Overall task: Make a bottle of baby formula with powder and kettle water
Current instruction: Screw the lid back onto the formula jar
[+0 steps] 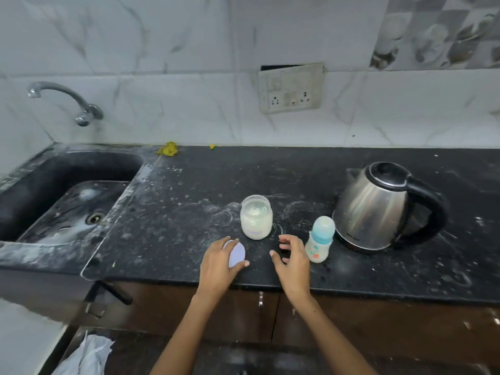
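An open glass jar of pale formula powder (256, 217) stands mid-counter with no lid on it. Its pale lilac lid (237, 253) is in my left hand (220, 262), held low over the counter in front of the jar. My right hand (293, 257) hovers open and empty between the jar and the baby bottle (319, 239). That bottle is small, with a teal collar and a clear cap on, and stands upright just right of my hand. Further right sits a steel kettle (378, 209) with a black handle and its lid shut.
The black granite counter (189, 201) is dusty with white smears. A dark sink (67, 196) with a wall tap (67, 101) lies at the left. A socket plate (292, 89) hangs on the tiled wall. Yellow scraps (169, 150) sit at the back edge.
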